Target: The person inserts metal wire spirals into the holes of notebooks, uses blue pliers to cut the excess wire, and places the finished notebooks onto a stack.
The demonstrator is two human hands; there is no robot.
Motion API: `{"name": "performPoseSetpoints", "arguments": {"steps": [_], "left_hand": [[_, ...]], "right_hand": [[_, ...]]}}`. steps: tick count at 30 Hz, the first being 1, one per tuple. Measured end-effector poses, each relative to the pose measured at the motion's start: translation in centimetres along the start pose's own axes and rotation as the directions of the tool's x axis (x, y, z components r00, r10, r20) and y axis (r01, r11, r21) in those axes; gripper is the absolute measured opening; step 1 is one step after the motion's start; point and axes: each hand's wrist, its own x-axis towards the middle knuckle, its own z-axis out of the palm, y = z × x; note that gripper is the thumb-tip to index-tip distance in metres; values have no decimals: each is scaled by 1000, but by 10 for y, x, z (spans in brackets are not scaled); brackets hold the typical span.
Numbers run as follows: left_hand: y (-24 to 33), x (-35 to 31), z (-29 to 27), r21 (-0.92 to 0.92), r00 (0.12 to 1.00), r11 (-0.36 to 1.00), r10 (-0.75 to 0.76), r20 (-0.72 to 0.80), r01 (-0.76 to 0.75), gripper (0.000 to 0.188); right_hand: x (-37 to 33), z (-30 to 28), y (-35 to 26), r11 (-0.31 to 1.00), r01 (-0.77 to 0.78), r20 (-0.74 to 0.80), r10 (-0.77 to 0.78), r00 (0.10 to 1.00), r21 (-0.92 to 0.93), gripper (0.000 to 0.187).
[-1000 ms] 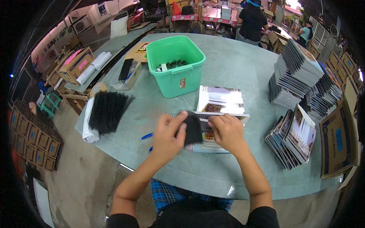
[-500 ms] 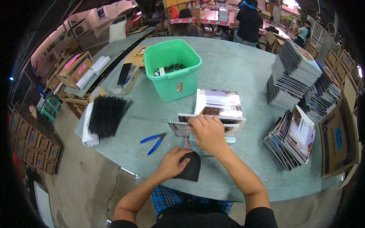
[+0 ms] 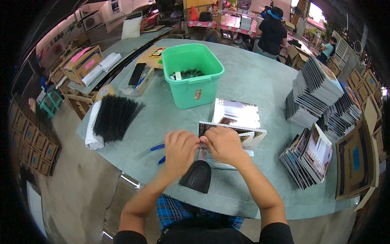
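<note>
My right hand grips a small notebook held on edge, its fingers over the punched side. My left hand, slightly blurred, is closed at the notebook's left corner. A thin spiral binding coil sticks out to the left from behind it, apparently pinched in its fingers. Blue-handled cutting pliers lie partly hidden by that hand. Below it rests a dark, round-ended pad. Another notebook with a glossy cover lies just beyond the held one.
A green plastic bin holds dark coil scraps. At left lies a bundle of black coils on a white roll. Stacks of bound notebooks and an open carton stand at right. Another person is at a far table.
My left hand has left the dark pad and risen to the notebook's corner, beside my right hand. The coil now angles lower across the pliers. The view has shifted slightly.
</note>
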Motion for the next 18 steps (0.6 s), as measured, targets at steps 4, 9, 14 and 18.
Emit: {"name": "performPoseSetpoints", "arguments": {"steps": [4, 9, 14, 18], "left_hand": [[-21, 9, -5, -118, 994, 993, 41, 105, -28, 12], [-24, 12, -9, -164, 950, 984, -20, 311, 74, 11], [1, 12, -12, -33, 999, 999, -1, -35, 0, 14], [4, -70, 9, 52, 830, 965, -248, 499, 257, 24]], "right_hand": [[-6, -5, 2, 996, 44, -121, -35, 992, 76, 13], [-8, 1, -6, 1000, 7, -113, -5, 994, 14, 15], [-9, 9, 3, 998, -37, -245, 25, 969, -47, 15], [-5, 1, -7, 976, -130, -5, 133, 991, 173, 13]]}}
